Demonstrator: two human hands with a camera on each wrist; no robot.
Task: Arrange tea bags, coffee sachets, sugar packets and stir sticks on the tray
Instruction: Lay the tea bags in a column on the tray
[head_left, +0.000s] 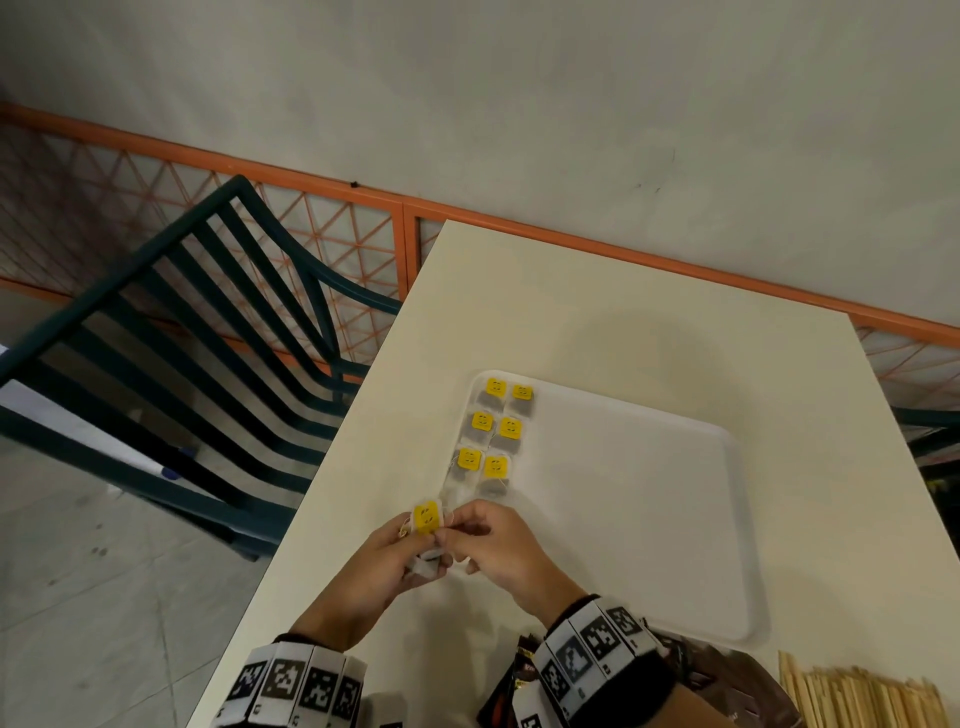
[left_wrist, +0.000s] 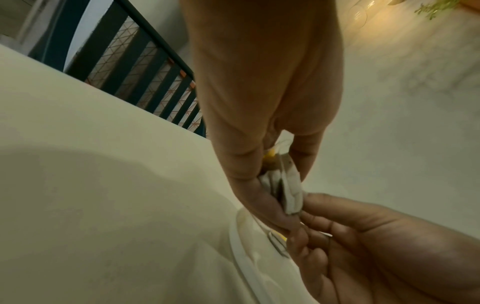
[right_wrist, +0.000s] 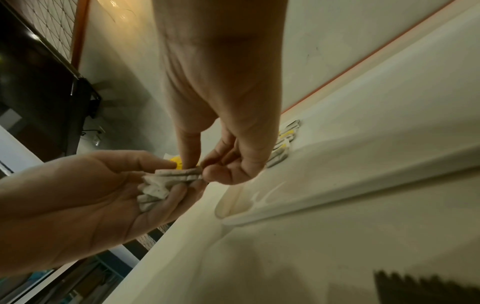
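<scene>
A white tray (head_left: 649, 499) lies on the cream table, with several yellow-tagged tea bags (head_left: 497, 428) laid in two columns along its left side. Just off the tray's near-left corner, my left hand (head_left: 400, 551) holds a small stack of tea bags (right_wrist: 158, 189) with a yellow tag (head_left: 427, 517) on top. My right hand (head_left: 483, 540) pinches the top tea bag (right_wrist: 182, 172) of that stack between thumb and fingers. The left wrist view shows the same stack of tea bags (left_wrist: 288, 191) squeezed between both hands, above the tray's rim (left_wrist: 246, 265).
Dark coffee sachets (head_left: 511, 686) and a bundle of wooden stir sticks (head_left: 862, 701) lie at the table's near edge. A dark green slatted chair (head_left: 197, 353) stands left of the table. An orange lattice railing (head_left: 363, 244) runs behind.
</scene>
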